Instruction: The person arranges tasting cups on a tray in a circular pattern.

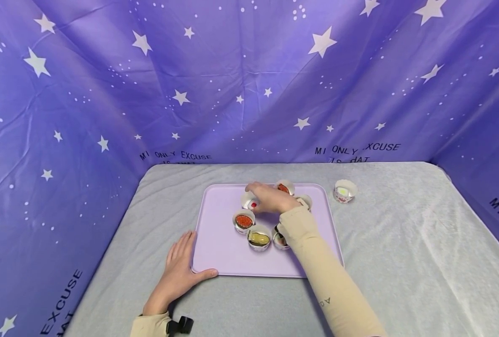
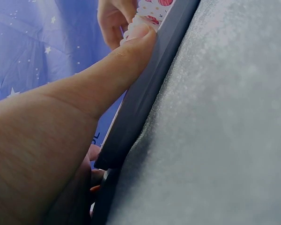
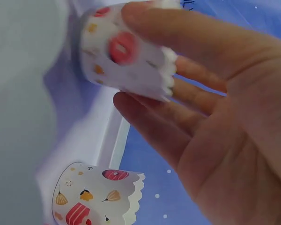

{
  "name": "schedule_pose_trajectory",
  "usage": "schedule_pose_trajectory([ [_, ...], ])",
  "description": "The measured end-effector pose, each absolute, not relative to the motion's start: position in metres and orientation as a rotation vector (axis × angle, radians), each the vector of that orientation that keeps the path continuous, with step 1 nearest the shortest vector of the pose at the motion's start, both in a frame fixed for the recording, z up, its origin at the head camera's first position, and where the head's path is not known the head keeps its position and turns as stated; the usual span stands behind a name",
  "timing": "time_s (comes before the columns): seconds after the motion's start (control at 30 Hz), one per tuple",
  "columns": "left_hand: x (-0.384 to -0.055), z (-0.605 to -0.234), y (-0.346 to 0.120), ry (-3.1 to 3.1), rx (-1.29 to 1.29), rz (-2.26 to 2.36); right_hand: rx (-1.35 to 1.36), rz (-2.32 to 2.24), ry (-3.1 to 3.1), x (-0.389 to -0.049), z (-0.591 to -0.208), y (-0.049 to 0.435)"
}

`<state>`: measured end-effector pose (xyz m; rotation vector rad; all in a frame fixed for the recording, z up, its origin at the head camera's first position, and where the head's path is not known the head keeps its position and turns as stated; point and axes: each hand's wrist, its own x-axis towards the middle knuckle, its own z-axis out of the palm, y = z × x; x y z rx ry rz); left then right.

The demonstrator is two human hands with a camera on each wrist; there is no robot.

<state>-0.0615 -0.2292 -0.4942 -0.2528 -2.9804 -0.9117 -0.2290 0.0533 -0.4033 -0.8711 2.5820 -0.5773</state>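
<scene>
My right hand (image 1: pixel 271 198) reaches over the lilac tray (image 1: pixel 220 257) and grips a white paper baking cup (image 1: pixel 248 201) with a red spot showing inside. In the right wrist view, the thumb is on one side of this printed cup (image 3: pixel 126 51) and the fingers on the other. My left hand (image 1: pixel 179 270) rests at the tray's near left corner, fingers straight along the side and thumb on the front edge. Nearby stand a cup of orange-red grains (image 1: pixel 244 221), one with a yellow piece (image 1: pixel 259 239) and one with dark contents (image 1: pixel 280 240), partly behind my sleeve.
Farther back on the tray are another cup with orange-red contents (image 1: pixel 284 188) and a cup (image 1: pixel 306 202) partly hidden by my wrist. Outside the tray, at the back right, a cup with a pale green piece (image 1: pixel 344 191) stands on the grey cloth (image 1: pixel 401 262). A star-patterned purple curtain (image 1: pixel 249 84) hangs behind.
</scene>
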Motion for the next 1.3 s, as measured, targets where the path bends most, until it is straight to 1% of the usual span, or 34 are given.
schedule_pose_trajectory([
  [0.3,-0.062,-0.495,-0.229,-2.986,-0.252,-0.914,-0.832,-0.632,2.526,-0.228,-0.403,0.059],
  [0.53,-0.062,-0.496,-0.229,-2.984,-0.253,-0.91,-0.884,-0.675,2.567,-0.226,-0.399,0.069],
  [0.93,-0.062,-0.495,-0.231,-2.981,-0.253,-0.907,-0.902,-0.742,2.694,-0.229,-0.384,0.106],
  [1.3,-0.063,-0.498,-0.229,-2.975,-0.264,-0.9,-0.767,-0.783,2.733,-0.228,-0.385,0.146],
])
